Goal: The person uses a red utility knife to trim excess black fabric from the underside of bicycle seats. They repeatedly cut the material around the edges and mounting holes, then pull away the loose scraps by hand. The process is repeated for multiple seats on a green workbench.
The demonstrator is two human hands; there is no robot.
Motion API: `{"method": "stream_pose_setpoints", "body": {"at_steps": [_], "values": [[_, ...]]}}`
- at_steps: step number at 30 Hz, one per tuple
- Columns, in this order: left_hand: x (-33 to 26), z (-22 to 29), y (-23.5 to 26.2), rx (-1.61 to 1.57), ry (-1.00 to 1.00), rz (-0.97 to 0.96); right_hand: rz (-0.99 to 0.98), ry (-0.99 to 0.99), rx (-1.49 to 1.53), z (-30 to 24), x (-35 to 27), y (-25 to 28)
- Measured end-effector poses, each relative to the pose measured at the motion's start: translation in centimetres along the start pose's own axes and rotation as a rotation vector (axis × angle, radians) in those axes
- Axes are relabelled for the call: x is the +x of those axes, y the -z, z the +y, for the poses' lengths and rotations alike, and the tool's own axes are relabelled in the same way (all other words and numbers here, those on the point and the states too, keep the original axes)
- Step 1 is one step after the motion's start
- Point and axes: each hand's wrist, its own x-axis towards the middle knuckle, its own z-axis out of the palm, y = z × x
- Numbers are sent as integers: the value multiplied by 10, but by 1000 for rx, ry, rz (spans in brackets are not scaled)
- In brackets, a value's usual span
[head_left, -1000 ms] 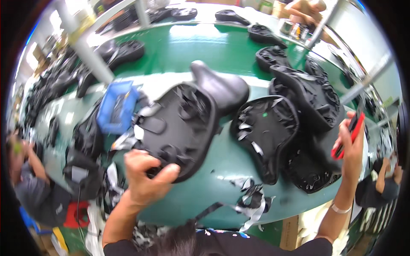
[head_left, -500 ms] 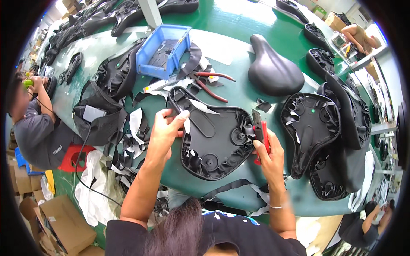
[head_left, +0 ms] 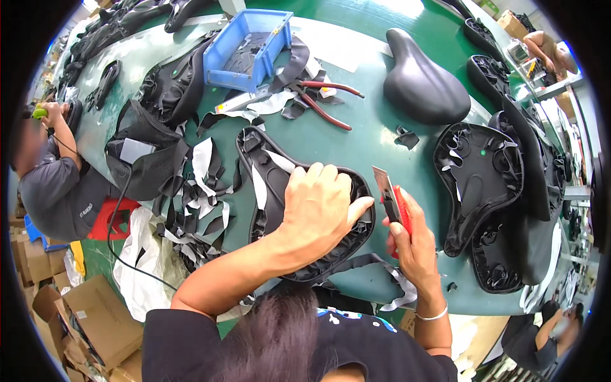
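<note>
An upside-down black bicycle saddle (head_left: 272,191) lies before me, its underside up with gathered cover edges and white strips showing. Across its middle rests my left hand (head_left: 315,213), fingers bent down onto it and thumb stretched to the right rim; the fingertips are partly hidden. A red utility knife (head_left: 403,204) is gripped in my right hand (head_left: 417,248), just right of the saddle. Its blade is out, points up and left, and is apart from the saddle. A long black offcut strip (head_left: 363,261) curves along the saddle's near side.
Beyond the saddle lie red-handled pincers (head_left: 324,102) and a blue bin (head_left: 232,79). A finished-side-up saddle (head_left: 423,89) sits far right, with stacked upturned saddles (head_left: 480,172) nearer. Black and white scraps (head_left: 203,169) heap at left, beside a black bag (head_left: 143,159). Co-workers sit at both sides.
My left hand has moved from the saddle's left edge rightward across its middle. The knife has shifted slightly right and nearer, away from the rim. The view has shifted a little.
</note>
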Motion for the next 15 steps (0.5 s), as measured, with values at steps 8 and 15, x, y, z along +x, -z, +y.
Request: {"method": "stream_pose_setpoints", "body": {"at_steps": [8, 15], "values": [[-1, -9, -5, -250, -2, -11, 22, 438, -493, 9, 10, 25], [-3, -13, -4, -306, -8, -5, -110, 450, -874, -20, 21, 23]]}}
